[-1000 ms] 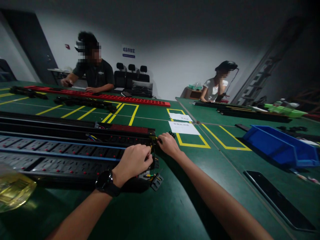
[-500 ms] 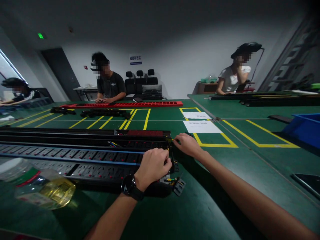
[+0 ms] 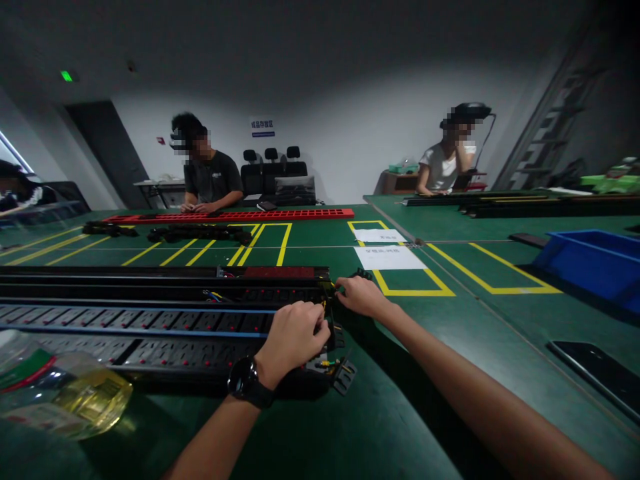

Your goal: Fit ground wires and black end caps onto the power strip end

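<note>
Several long black power strips [image 3: 200,321] with sockets and small red dots lie side by side on the green table. My left hand [image 3: 296,337], with a black watch at the wrist, rests curled over their right end; what its fingers hold is hidden. My right hand [image 3: 361,296] is closed at the end of the farther strip, thumb and finger pinched near a yellow wire, too small to make out whether it is gripped. A black end plate [image 3: 345,376] with green and yellow wires hangs off the nearest strip.
A bottle of yellow liquid [image 3: 90,400] lies at the near left. To the right are a phone [image 3: 597,373] and a blue bin [image 3: 595,267]. White papers [image 3: 390,258] lie beyond my hands. A red rack [image 3: 280,215] and two persons are across the table.
The view has turned slightly right, so everything appears shifted left. Both hands remain at the strips' right end, in nearly the same poses.
</note>
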A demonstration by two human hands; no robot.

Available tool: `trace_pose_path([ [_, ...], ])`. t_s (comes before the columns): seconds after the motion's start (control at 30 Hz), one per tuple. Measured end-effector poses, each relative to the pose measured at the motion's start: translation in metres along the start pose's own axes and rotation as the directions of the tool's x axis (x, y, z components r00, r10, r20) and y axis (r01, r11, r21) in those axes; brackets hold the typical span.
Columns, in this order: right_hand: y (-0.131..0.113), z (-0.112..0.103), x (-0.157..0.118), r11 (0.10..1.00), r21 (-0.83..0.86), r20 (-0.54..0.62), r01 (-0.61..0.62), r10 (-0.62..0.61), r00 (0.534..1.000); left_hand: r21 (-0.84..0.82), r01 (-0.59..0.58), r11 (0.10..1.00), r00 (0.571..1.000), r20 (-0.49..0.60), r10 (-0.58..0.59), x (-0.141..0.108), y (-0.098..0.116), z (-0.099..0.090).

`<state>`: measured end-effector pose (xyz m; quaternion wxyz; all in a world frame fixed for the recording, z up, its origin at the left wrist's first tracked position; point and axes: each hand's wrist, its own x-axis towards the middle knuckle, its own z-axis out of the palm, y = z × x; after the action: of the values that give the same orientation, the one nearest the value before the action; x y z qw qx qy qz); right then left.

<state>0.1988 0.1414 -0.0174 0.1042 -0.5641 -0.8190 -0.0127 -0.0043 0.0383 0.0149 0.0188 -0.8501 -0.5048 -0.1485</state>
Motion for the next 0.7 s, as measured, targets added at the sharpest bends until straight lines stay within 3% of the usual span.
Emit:
trace_pose_path([
  [0.17, 0.003, -0.009, 0.003, 1.000, -0.003, -0.017, 0.009, -0.009, 1.000, 0.006, 0.000, 1.000, 1.000, -0.001, 0.000, 0.001, 0.000, 0.001],
  [0.3, 0.008, -0.012, 0.003, 0.999, 0.000, 0.070, 0.041, -0.041, 0.997, 0.016, 0.000, 1.000, 1.000, 0.012, 0.000, 0.001, 0.001, 0.000],
  [0.7, 0.004, -0.018, -0.001, 0.998, -0.054, 0.105, 0.022, -0.017, 0.994, 0.021, -0.003, 1.000, 1.000, 0.021, 0.002, 0.002, 0.001, -0.002],
])
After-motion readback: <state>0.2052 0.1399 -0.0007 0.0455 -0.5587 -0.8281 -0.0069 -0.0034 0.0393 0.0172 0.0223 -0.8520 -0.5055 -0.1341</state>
